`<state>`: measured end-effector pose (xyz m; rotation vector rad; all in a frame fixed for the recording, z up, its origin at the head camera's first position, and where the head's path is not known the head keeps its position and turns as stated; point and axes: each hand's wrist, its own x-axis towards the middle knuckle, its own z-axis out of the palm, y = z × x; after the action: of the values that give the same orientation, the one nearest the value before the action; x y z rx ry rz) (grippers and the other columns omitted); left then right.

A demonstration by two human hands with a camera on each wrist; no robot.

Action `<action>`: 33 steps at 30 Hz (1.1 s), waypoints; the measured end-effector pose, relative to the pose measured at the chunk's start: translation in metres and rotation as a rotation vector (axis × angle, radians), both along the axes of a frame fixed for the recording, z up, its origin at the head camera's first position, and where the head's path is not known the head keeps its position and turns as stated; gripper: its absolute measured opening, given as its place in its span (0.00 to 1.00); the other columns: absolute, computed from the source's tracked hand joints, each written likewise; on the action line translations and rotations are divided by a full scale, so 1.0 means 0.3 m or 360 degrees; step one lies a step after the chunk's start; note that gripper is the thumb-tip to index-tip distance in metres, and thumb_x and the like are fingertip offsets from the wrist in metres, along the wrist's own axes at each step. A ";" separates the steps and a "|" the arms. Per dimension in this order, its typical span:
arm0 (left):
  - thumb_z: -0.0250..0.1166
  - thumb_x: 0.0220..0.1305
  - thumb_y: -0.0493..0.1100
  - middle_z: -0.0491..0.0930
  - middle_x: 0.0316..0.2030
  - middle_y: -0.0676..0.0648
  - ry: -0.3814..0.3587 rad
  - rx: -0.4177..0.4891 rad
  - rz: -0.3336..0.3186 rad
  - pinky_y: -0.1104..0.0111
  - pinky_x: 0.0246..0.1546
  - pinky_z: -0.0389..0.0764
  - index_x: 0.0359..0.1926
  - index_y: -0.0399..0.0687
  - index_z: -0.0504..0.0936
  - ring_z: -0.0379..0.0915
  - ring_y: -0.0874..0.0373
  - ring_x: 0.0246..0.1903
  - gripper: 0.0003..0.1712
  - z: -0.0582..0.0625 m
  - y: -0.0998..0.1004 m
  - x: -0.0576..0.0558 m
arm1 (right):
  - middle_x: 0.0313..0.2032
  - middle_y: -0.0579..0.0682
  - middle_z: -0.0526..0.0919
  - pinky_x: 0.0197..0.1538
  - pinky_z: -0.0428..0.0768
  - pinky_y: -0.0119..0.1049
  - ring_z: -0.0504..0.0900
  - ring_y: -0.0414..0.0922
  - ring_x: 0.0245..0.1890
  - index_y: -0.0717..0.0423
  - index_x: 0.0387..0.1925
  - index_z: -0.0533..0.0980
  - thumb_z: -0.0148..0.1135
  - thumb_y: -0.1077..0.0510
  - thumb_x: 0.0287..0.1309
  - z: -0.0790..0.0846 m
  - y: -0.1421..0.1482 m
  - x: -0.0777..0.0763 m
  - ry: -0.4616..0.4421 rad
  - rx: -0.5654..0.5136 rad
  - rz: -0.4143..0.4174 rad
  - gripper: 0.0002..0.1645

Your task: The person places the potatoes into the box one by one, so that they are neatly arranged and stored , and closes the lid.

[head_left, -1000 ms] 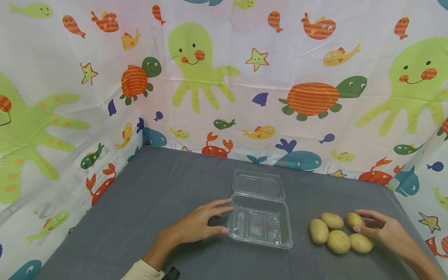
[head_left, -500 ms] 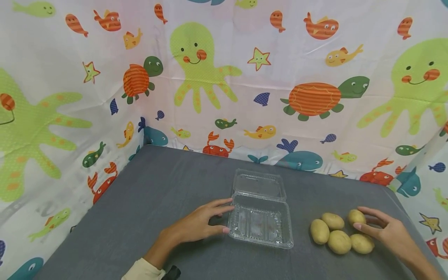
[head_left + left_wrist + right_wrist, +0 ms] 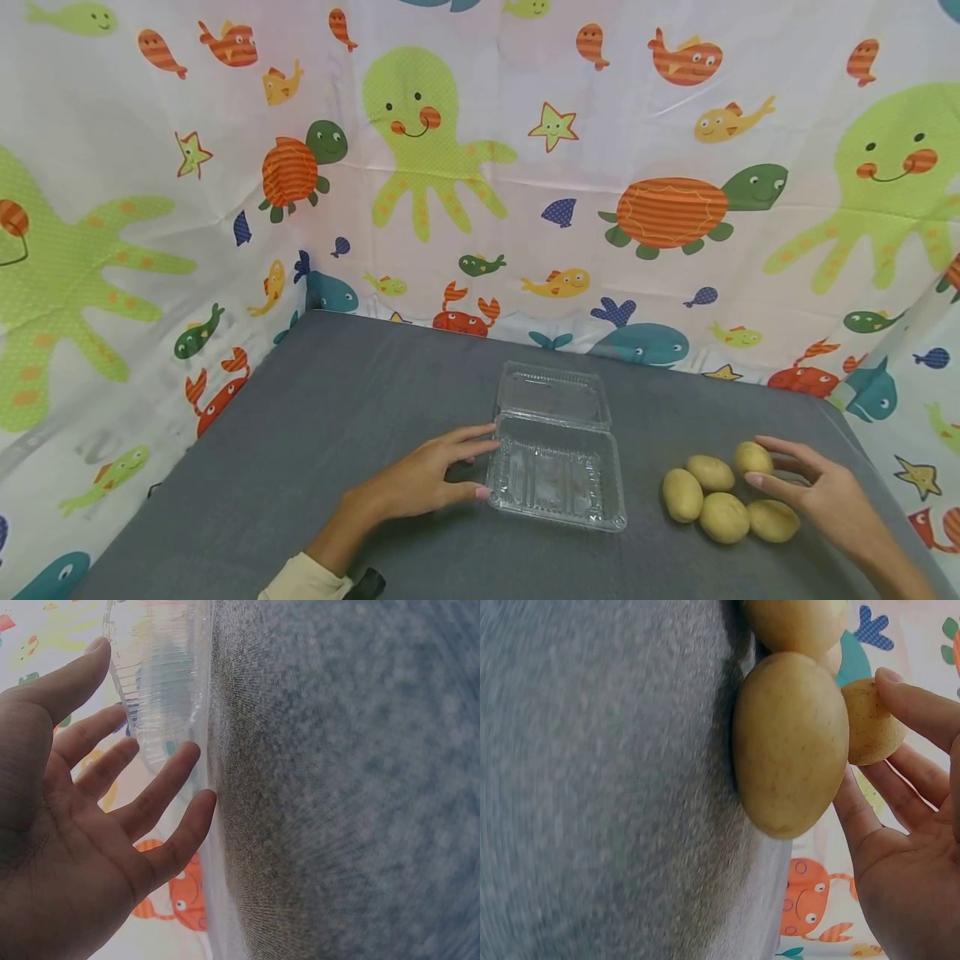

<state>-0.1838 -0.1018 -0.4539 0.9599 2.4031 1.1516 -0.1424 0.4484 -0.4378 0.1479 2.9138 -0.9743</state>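
My right hand [image 3: 821, 492] pinches a small potato [image 3: 753, 459] between thumb and fingers, behind the rest of the group. In the right wrist view this potato [image 3: 871, 722] sits between thumb and fingertips, partly behind a larger potato [image 3: 791, 746]. Several other potatoes [image 3: 724, 517] lie close together on the table. An open clear plastic clamshell container [image 3: 555, 527] stands mid-table, its lid [image 3: 553, 393] folded back. At its left edge rests my left hand [image 3: 420, 479], fingers spread and nearly straight. In the left wrist view the fingertips are at the container's wall [image 3: 161, 690].
The table [image 3: 360, 375] has a grey cloth surface. A curtain [image 3: 480, 167] printed with sea animals rises along its back, left and right edges. A dark object [image 3: 367, 585] shows at my left wrist, beside the pale sleeve [image 3: 303, 579].
My right hand has moved the pinched potato slightly up and to the left, apart from the one in front. My left hand and the container have stayed in place.
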 end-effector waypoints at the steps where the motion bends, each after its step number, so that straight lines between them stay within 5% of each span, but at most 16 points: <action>1: 0.69 0.73 0.60 0.58 0.82 0.56 -0.0003 -0.0001 0.0000 0.47 0.69 0.74 0.79 0.56 0.69 0.77 0.52 0.67 0.40 -0.001 0.000 0.000 | 0.73 0.71 0.67 0.52 0.83 0.66 0.72 0.74 0.65 0.59 0.77 0.66 0.69 0.34 0.67 0.001 -0.004 0.001 -0.0001 -0.0006 0.0007 0.50; 2: 0.69 0.72 0.60 0.58 0.82 0.57 -0.0004 -0.0002 0.0000 0.47 0.69 0.74 0.80 0.56 0.69 0.77 0.52 0.67 0.40 -0.002 0.000 0.000 | 0.73 0.71 0.67 0.52 0.83 0.66 0.73 0.73 0.65 0.60 0.77 0.66 0.69 0.33 0.67 0.002 -0.009 0.002 -0.0004 -0.0015 0.0012 0.51; 5: 0.69 0.72 0.60 0.58 0.82 0.57 -0.0009 0.0001 0.0003 0.48 0.70 0.74 0.80 0.57 0.69 0.76 0.53 0.67 0.41 -0.003 0.000 0.001 | 0.72 0.68 0.69 0.48 0.86 0.53 0.82 0.47 0.59 0.58 0.77 0.67 0.70 0.33 0.67 0.005 -0.023 0.004 0.0020 -0.0006 0.0025 0.50; 9: 0.69 0.72 0.60 0.58 0.82 0.58 -0.0006 0.0000 0.0005 0.48 0.69 0.74 0.80 0.57 0.69 0.77 0.54 0.67 0.40 -0.005 0.000 0.002 | 0.65 0.46 0.77 0.43 0.83 0.31 0.69 0.14 0.47 0.56 0.74 0.71 0.73 0.38 0.66 0.002 -0.046 0.011 0.0137 -0.0027 0.0050 0.44; 12: 0.69 0.72 0.60 0.58 0.82 0.58 -0.0014 -0.0010 0.0007 0.47 0.70 0.74 0.80 0.57 0.69 0.76 0.54 0.67 0.41 -0.007 0.000 0.003 | 0.64 0.44 0.77 0.42 0.83 0.26 0.68 0.12 0.46 0.56 0.73 0.72 0.73 0.40 0.66 0.000 -0.070 0.014 0.0176 -0.0047 0.0055 0.42; 15: 0.69 0.72 0.61 0.58 0.82 0.58 -0.0021 -0.0010 0.0008 0.47 0.70 0.73 0.80 0.58 0.69 0.76 0.54 0.67 0.41 -0.008 -0.001 0.002 | 0.66 0.57 0.75 0.43 0.82 0.24 0.68 0.12 0.46 0.57 0.73 0.72 0.74 0.41 0.66 -0.001 -0.093 0.011 0.0193 -0.0062 0.0064 0.42; 22: 0.69 0.72 0.61 0.58 0.82 0.60 -0.0011 -0.0008 0.0014 0.46 0.71 0.72 0.80 0.58 0.69 0.77 0.55 0.67 0.41 -0.012 -0.004 0.000 | 0.58 0.29 0.73 0.44 0.82 0.21 0.72 0.15 0.49 0.54 0.72 0.74 0.76 0.48 0.65 -0.002 -0.139 0.010 0.0337 -0.0144 0.0144 0.38; 33: 0.69 0.72 0.62 0.58 0.82 0.60 -0.0020 -0.0007 0.0021 0.46 0.71 0.72 0.80 0.59 0.69 0.76 0.55 0.67 0.41 -0.015 -0.003 -0.003 | 0.61 0.38 0.75 0.47 0.83 0.21 0.73 0.21 0.54 0.50 0.71 0.74 0.75 0.47 0.66 0.030 -0.211 0.010 0.0343 -0.0267 0.0171 0.36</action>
<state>-0.1848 -0.1026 -0.4585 0.9338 2.4045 1.1529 -0.1394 0.3851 -0.4288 -0.1291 2.9705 -1.2830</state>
